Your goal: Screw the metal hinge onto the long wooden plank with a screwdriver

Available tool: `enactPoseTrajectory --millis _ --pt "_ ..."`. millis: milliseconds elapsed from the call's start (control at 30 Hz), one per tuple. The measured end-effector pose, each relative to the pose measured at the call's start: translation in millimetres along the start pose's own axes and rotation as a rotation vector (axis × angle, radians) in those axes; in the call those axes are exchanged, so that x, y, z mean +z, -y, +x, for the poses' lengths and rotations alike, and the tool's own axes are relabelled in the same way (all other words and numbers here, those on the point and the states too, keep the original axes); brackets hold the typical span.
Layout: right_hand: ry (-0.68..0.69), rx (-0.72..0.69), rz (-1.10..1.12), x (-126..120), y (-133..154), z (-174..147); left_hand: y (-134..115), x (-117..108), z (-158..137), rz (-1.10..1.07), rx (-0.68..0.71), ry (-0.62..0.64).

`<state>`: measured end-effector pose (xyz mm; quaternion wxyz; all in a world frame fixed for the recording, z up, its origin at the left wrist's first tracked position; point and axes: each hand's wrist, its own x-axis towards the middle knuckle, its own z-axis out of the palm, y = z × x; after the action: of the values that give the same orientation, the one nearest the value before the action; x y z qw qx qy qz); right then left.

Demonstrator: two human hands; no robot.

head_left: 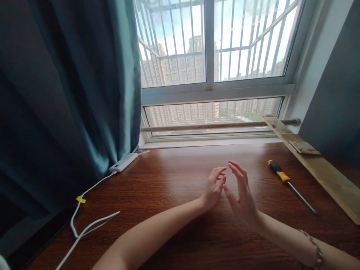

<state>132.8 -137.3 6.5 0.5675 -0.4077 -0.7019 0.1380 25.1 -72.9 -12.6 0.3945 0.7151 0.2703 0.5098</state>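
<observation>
Over the middle of the dark wooden tabletop (174,176), my left hand (213,190) is held with its fingers loosely bent and apart, and nothing shows in it. Close beside it on the right, my right hand (244,200) is raised with thumb and fingers spread, also holding nothing. The fingertips of the two hands face each other across a narrow gap. A screwdriver (279,172) with a black and yellow handle lies to the right of my right hand, its metal shaft pointing toward the near right.
A long wooden board (315,165) runs along the right side, its far end by a rail (202,126) below the window. At left, a white power strip (123,162) lies beside a blue curtain (123,75). Its white cable (73,225) loops across the near left.
</observation>
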Motion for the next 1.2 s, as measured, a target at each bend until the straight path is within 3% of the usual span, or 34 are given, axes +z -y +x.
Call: enactPoseTrajectory --millis 133,233,500,567,700,800,933,1200 --pt "0.151 0.122 0.252 26 -28 -14 -4 -18 -27 -0.217 -0.185 -0.003" --pt "0.247 0.231 0.401 28 -34 -24 -7 -20 -39 -0.259 -0.226 0.036" --pt "0.394 0.085 0.354 6 -4 -30 -27 1 -62 -0.301 -0.273 -0.026" --pt "0.483 0.055 0.359 2 1 -30 -30 2 -66 -0.367 -0.283 0.030" --pt "0.646 -0.042 0.378 -4 8 -25 -36 -3 -66 -0.403 -0.202 0.281" --pt "0.672 -0.080 0.322 -5 10 -22 -37 -6 -64 -0.358 -0.144 0.375" --pt "0.658 -0.042 0.324 -2 10 -23 -36 -4 -63 -0.327 -0.131 0.349" --pt "0.608 0.024 0.379 3 8 -25 -42 -5 -61 -0.274 -0.242 0.313"
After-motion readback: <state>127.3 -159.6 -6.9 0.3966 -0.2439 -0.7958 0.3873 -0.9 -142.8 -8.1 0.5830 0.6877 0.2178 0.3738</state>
